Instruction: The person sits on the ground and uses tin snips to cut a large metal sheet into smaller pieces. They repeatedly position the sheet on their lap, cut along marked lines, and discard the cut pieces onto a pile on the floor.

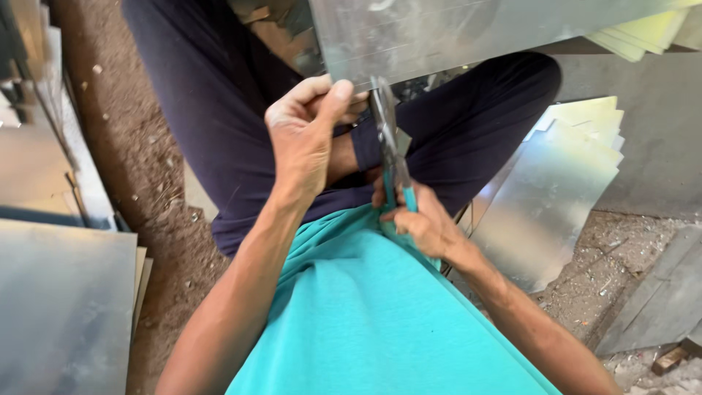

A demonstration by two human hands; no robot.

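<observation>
Two hands are seen, the left hand [301,135] and the right hand [420,219]. One pair of tin snips [389,143] and one large metal sheet [468,33] are counted.

Left arm stretched forward, left hand [303,135] raised, fingers curled, thumb pinching on top. Right forearm angled inward, right hand [420,219] low near belly, fist closed tight. Legs folded, seated.
</observation>
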